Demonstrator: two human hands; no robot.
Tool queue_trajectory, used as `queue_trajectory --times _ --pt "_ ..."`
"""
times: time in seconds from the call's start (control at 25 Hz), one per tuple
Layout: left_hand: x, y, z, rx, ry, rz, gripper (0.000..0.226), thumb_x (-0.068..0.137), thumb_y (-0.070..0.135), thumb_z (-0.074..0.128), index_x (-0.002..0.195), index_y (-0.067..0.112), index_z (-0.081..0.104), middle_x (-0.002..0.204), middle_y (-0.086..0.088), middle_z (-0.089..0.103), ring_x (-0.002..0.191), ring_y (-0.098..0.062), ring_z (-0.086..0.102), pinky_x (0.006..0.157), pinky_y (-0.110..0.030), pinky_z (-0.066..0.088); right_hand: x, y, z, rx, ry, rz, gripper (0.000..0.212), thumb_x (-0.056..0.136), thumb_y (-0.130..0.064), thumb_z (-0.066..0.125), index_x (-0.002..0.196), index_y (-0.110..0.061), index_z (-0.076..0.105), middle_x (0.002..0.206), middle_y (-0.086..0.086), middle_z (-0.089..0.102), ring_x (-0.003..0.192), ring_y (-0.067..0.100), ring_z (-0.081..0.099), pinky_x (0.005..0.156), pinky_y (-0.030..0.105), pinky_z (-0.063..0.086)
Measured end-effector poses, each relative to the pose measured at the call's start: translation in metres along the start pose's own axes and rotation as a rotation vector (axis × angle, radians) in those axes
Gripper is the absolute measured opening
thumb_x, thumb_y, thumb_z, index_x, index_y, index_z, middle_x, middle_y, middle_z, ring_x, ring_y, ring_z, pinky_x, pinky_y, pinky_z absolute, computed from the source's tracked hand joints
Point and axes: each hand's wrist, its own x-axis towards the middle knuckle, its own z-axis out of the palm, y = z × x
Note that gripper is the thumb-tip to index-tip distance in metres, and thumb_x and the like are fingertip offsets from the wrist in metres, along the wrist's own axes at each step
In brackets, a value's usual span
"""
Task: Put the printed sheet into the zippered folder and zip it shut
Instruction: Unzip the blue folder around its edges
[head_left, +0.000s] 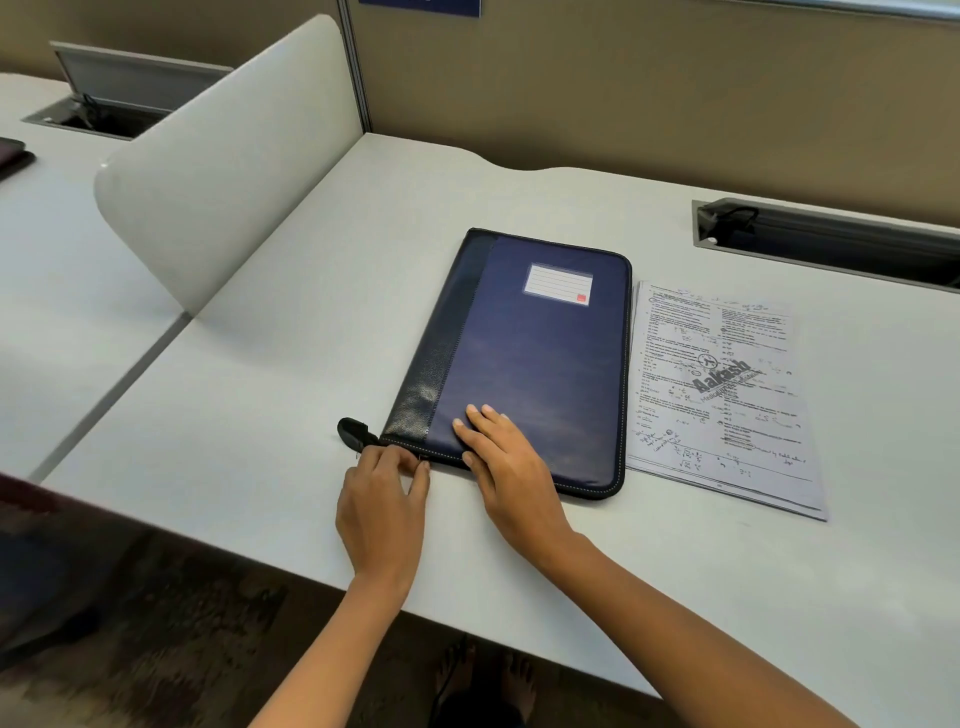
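Folder (530, 364) lies flat on desk (311, 364). Left hand (382, 499) fingers curled, pinching zipper (423, 458) at near edge. Right hand (506, 462) flat, fingers straight, pressing folder. Sheet (722, 395) just beside, right.

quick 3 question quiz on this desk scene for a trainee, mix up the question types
1. True or false: the right hand rests with straight fingers on the dark blue zippered folder.
2. The white printed sheet lies: A) inside the folder B) on the pale grey desk, right of the folder C) on top of the folder.
3. Fill in: the left hand has its curled fingers at the folder's ___ edge (near or far).
Key: 1 true; 2 B; 3 near.
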Motion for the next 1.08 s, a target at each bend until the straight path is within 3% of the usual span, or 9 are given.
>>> queue_trajectory --times 0.24,0.52,0.88,1.0,1.08 --pt "0.010 -0.012 -0.009 -0.076 -0.007 0.008 0.011 0.080 0.022 0.074 0.075 0.013 0.070 0.076 -0.002 0.065 0.063 -0.011 0.053 0.057 -0.024 0.038 -0.003 0.013 0.002 -0.206 0.005 -0.204 0.049 0.086 -0.008 0.067 0.132 -0.001 0.051 0.136 0.018 0.053 0.129 0.033 0.047 0.110 0.045 0.036" --pt "0.018 -0.038 -0.023 -0.005 0.010 0.044 0.013 0.079 0.016 0.074 0.075 0.005 0.071 0.072 -0.010 0.065 0.063 -0.024 0.061 0.061 -0.029 0.043 -0.002 0.024 0.001 -0.449 0.020 -0.348 0.057 0.077 0.001 0.073 0.130 -0.002 0.054 0.133 0.016 0.056 0.125 0.031 0.052 0.103 0.040 0.044" --pt "0.029 -0.053 -0.031 -0.046 0.010 0.016 0.013 0.078 0.016 0.075 0.070 0.009 0.068 0.069 -0.003 0.059 0.062 -0.018 0.058 0.062 -0.032 0.047 -0.003 0.023 -0.002 -0.385 0.004 -0.303 0.061 0.075 0.004 0.075 0.131 -0.003 0.053 0.134 0.015 0.055 0.127 0.030 0.050 0.105 0.041 0.042" --pt "0.035 -0.056 -0.033 -0.037 0.008 0.042 0.013 0.077 0.020 0.076 0.080 0.012 0.067 0.081 -0.002 0.058 0.067 -0.016 0.057 0.062 -0.029 0.044 -0.001 0.017 -0.008 -0.289 -0.012 -0.264 0.049 0.083 -0.008 0.070 0.130 -0.003 0.055 0.134 0.015 0.055 0.128 0.030 0.049 0.107 0.043 0.040" --pt "0.038 -0.053 -0.033 -0.016 0.017 0.046 0.025 0.076 0.028 0.076 0.093 0.013 0.065 0.094 -0.003 0.058 0.074 -0.019 0.057 0.060 -0.030 0.044 0.000 0.014 -0.016 -0.115 -0.043 -0.182 0.039 0.090 -0.012 0.062 0.128 -0.004 0.057 0.136 0.012 0.055 0.131 0.026 0.046 0.112 0.040 0.035"
